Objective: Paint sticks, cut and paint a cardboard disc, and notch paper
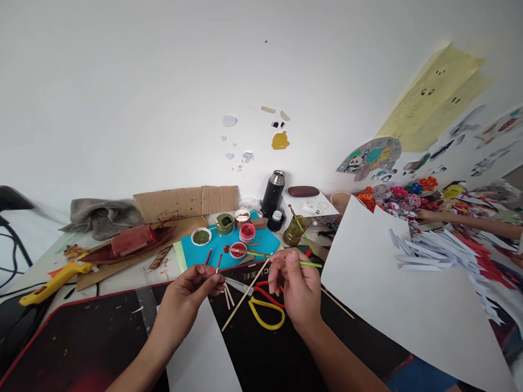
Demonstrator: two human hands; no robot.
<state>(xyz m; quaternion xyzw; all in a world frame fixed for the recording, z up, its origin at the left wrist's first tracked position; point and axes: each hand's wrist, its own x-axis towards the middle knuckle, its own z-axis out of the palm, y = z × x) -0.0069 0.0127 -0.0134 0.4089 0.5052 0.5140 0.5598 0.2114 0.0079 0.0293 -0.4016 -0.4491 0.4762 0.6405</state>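
Note:
My left hand pinches a short thin stick whose upper part is painted red. In my right hand is a green-handled paintbrush, pointing left, with its red-tipped bristles just above the small stick. Below the brush, an open jar of red paint rests on a blue sheet, beside another red jar and a green one. Scissors with yellow and red handles lie between my hands, with a long bare stick across them.
At left are a red model boat and a yellow glue gun. A black flask and a murky jar holding a brush stand behind. White paper covers the right side. Another person's arm reaches in from the right.

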